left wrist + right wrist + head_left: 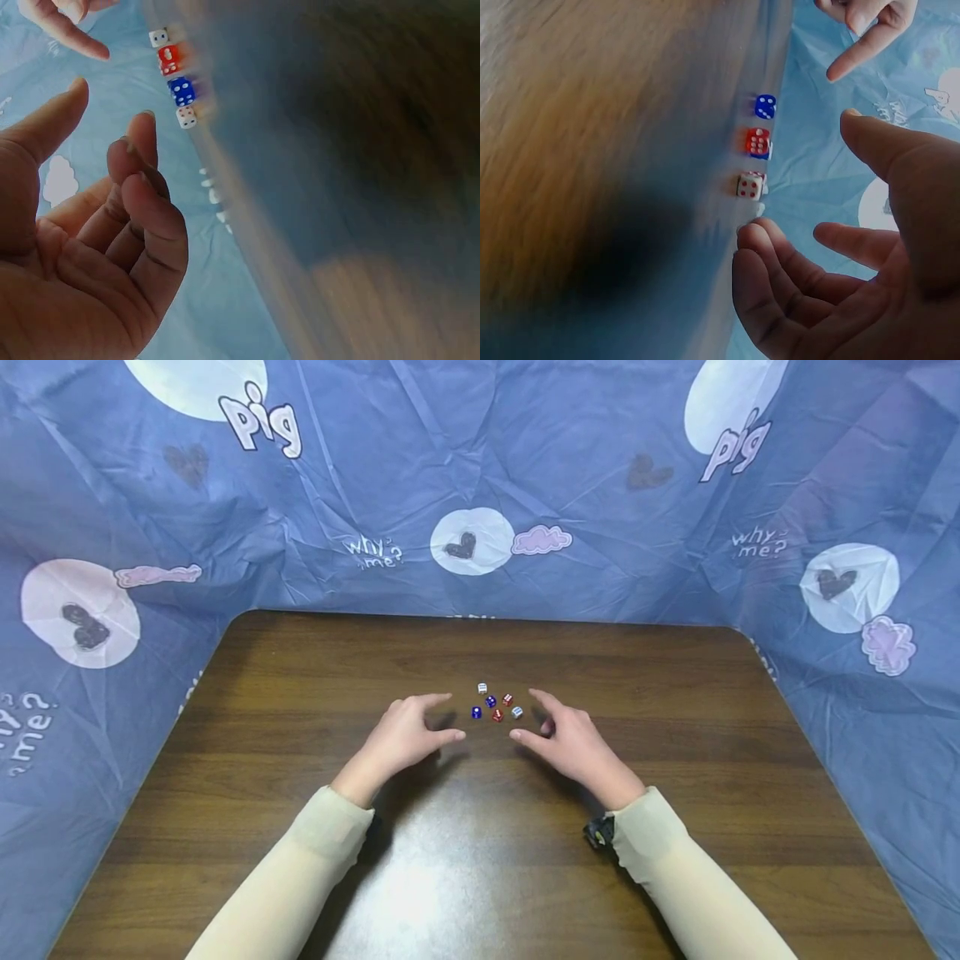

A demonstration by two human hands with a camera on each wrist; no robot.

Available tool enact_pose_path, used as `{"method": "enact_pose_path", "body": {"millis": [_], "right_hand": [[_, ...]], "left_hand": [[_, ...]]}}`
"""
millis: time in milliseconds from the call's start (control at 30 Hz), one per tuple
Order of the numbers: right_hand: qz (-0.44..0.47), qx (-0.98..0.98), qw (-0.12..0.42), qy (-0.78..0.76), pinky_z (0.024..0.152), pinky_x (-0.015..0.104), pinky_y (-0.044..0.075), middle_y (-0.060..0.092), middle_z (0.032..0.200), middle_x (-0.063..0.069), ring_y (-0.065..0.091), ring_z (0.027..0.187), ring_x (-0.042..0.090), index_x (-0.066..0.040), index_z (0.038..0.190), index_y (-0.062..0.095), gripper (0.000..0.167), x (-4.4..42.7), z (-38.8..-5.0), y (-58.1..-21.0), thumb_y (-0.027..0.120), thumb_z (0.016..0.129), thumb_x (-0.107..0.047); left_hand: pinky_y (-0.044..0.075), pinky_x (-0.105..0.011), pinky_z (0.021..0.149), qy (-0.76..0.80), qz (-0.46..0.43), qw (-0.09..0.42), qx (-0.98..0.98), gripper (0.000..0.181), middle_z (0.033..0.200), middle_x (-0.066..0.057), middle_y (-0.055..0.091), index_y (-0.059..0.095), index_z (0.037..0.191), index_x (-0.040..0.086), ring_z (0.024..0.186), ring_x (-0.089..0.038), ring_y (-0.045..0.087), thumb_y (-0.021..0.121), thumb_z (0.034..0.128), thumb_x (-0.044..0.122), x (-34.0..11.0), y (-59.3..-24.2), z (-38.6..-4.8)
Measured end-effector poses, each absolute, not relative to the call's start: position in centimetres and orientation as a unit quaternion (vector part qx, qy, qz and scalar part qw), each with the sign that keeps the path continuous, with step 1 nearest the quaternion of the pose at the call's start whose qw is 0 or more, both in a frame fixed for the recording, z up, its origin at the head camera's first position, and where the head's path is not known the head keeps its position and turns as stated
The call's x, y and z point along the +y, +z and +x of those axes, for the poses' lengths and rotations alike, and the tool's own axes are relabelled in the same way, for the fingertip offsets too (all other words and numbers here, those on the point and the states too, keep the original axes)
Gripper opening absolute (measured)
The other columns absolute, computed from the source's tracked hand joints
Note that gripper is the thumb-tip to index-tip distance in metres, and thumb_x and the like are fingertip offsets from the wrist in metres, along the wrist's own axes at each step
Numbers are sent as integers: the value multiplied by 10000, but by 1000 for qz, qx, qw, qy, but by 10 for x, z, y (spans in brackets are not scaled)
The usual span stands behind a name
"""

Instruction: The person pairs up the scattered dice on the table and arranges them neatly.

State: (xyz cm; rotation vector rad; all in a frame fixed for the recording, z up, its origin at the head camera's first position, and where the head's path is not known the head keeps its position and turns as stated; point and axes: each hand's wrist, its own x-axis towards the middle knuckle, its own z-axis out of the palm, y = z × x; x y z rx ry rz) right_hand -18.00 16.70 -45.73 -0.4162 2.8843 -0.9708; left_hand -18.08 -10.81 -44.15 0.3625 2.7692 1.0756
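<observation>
A: Where are the dice?

B: All six lie on the wooden table, in a small loose cluster between the two hands. A white die sits farthest from the person. The front row, from left to right, is a blue die, a red die and a second white die. The other blue one and a second red die sit just behind that row.

A: What about the grip?

B: There is none. The left hand has its thumb and forefinger spread wide, nothing between them, near the front blue die. The right hand holds nothing either; its thumb and forefinger are wide apart too, near the second white die.

A: Do the dice touch one another?

B: From above I see gaps. In the wrist views the table is blurred and the dice overlap, so I can't confirm it there.

A: How far along would you say this is?

B: Early, I'd judge. The reach looks done, with both hands just beside the cluster. Taking hold of a die is left: none is lifted, and none is stacked.
</observation>
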Motion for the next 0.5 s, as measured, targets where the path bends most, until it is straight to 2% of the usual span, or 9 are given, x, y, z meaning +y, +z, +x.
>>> {"method": "enact_pose_path", "body": {"millis": [67, 133, 200, 267, 300, 367, 400, 433, 500], "right_hand": [[-135, 936, 40, -324, 723, 402, 504, 619, 818, 13, 567, 705, 178, -102, 1508, 471, 782, 164, -181, -459, 774, 894, -479], [-136, 933, 44, -330, 707, 388, 500, 617, 803, 5, 562, 688, 169, -99, 1501, 481, 772, 161, -182, -460, 786, 890, -459], [-138, 931, 48, -335, 695, 381, 501, 618, 791, 4, 564, 682, 164, -93, 1495, 488, 760, 159, -183, -461, 792, 891, -440], [-138, 931, 50, -334, 692, 375, 503, 621, 779, 0, 570, 682, 159, -91, 1491, 493, 756, 156, -184, -462, 796, 889, -434], [-138, 931, 51, -335, 691, 374, 504, 621, 774, 0, 573, 682, 159, -92, 1491, 493, 753, 156, -184, -462, 798, 889, -426], [-136, 931, 55, -334, 689, 373, 505, 621, 768, 0, 575, 683, 161, -95, 1493, 491, 752, 154, -184, -462, 801, 889, -420], [-136, 931, 57, -333, 688, 371, 504, 620, 769, -1, 575, 683, 161, -97, 1495, 488, 754, 154, -184, -462, 800, 890, -419], [-136, 932, 59, -332, 685, 370, 503, 620, 770, -2, 575, 685, 161, -98, 1496, 487, 753, 153, -184, -462, 800, 890, -418], [-136, 931, 62, -332, 676, 366, 501, 618, 778, 0, 573, 687, 161, -101, 1496, 487, 748, 152, -184, -462, 798, 893, -417]], "left_hand": [[492, -406, 718, 363, 121, 72, 921, 667, 568, -25, 523, 598, 1404, 35, 504, -138, 466, 843, 859, 333, -106, -444, -183], [512, -429, 800, 365, 122, 65, 921, 636, 732, -90, 667, 624, 1373, 24, 563, -176, 520, 847, 855, 316, -105, -446, -185], [511, -449, 900, 363, 122, 59, 922, 603, 972, -135, 738, 652, 1342, 27, 657, -201, 603, 853, 848, 307, -103, -448, -187], [549, -452, 861, 371, 115, 69, 919, 581, 1028, -143, 748, 664, 1332, 42, 670, -238, 659, 855, 849, 302, -101, -449, -189], [573, -449, 811, 377, 110, 78, 916, 575, 1020, -145, 751, 666, 1332, 47, 656, -247, 679, 856, 850, 297, -100, -449, -190], [594, -411, 641, 387, 98, 102, 911, 578, 831, -128, 748, 658, 1346, 59, 561, -260, 680, 853, 856, 297, -98, -449, -191], [578, -393, 551, 394, 92, 114, 907, 581, 742, -118, 729, 651, 1354, 60, 475, -271, 644, 850, 860, 293, -97, -449, -192], [553, -375, 475, 401, 85, 124, 904, 584, 662, -102, 702, 647, 1359, 62, 455, -282, 640, 849, 861, 290, -96, -449, -192], [535, -346, 440, 407, 80, 131, 901, 576, 630, -90, 687, 648, 1354, 54, 439, -274, 632, 847, 863, 280, -95, -450, -194]]}}
